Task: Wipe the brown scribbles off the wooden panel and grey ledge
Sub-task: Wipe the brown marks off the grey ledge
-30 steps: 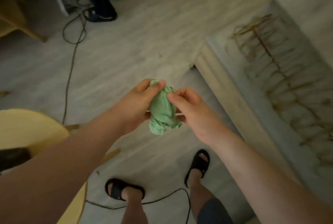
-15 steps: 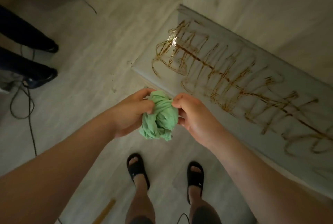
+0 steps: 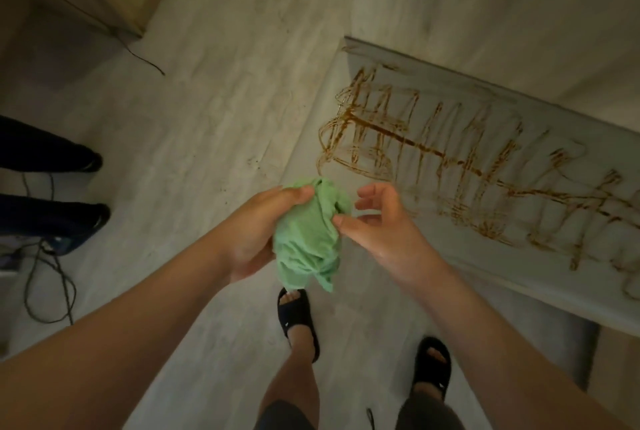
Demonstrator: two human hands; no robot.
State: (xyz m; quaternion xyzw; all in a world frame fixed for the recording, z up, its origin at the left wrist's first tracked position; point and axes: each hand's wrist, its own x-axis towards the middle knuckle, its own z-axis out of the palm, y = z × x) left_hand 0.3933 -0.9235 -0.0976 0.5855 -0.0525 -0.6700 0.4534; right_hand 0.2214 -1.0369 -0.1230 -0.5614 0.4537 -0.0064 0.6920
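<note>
Left hand (image 3: 252,225) grips bunched cloth (image 3: 311,239), right hand (image 3: 381,229) loose-fingered, thumb on it; scribbles (image 3: 446,156) lie forward-right, running rightward along ledge (image 3: 467,274), right hand nearer.

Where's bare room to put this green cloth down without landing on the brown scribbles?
Bare floor between the grey ledge and the dark shoes; a narrow strip along the ledge's near edge. Brown scribbles crowd its middle; cables clutter the far left.
</note>
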